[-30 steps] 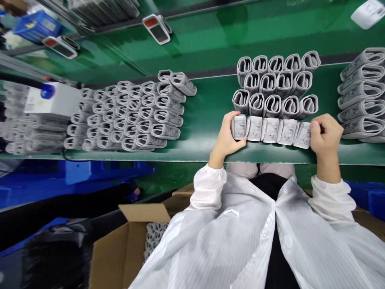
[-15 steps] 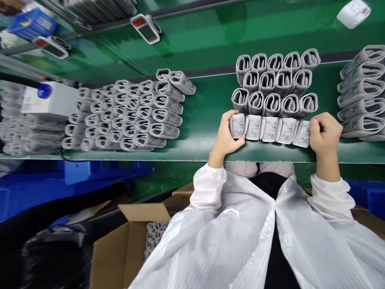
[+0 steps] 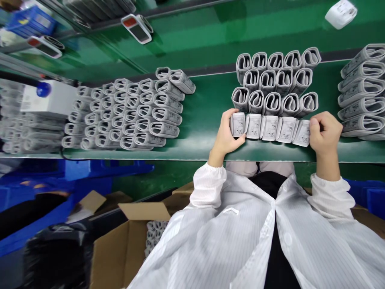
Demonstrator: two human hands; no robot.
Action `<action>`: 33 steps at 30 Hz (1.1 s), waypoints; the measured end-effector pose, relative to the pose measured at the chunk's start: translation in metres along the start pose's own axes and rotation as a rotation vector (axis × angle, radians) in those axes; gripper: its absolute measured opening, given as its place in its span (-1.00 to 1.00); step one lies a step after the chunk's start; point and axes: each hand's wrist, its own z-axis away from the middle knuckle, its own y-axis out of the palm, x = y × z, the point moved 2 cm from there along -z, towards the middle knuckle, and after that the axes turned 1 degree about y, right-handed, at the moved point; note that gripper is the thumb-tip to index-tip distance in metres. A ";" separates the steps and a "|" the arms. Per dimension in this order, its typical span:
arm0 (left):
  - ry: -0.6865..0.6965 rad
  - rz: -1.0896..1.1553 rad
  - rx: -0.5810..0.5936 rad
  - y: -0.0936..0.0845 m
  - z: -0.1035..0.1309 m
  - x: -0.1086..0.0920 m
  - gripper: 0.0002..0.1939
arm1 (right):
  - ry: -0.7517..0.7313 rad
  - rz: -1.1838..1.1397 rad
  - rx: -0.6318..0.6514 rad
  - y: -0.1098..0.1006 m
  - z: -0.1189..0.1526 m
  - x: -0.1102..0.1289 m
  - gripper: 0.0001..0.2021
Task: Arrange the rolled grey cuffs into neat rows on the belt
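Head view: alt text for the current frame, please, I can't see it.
A person's left hand and right hand flank a row of five folded grey bundles on a green bench. Three more rows sit behind it, with further bundles to either side.

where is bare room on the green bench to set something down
A wide bare patch of bench lies between the left pile of grey rolls and the left hand. A narrower one separates the middle rows from the right stack. Crowded: between left hand and right hand, where five rolls sit abreast.
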 end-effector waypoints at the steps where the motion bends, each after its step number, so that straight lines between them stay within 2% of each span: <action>1: 0.001 -0.002 -0.001 0.000 0.000 0.000 -0.09 | -0.005 -0.010 -0.002 0.000 0.000 0.000 -0.52; 16: 0.011 0.019 -0.003 0.001 0.000 0.000 -0.11 | 0.009 -0.037 0.008 0.000 0.000 -0.002 -0.52; 24: 0.026 0.008 0.006 0.000 0.000 0.000 -0.11 | -0.043 -0.045 -0.010 0.000 -0.001 -0.002 -0.54; 33: 0.089 -0.029 0.037 -0.002 -0.002 -0.009 -0.11 | -0.055 -0.061 -0.004 -0.001 -0.001 0.000 -0.54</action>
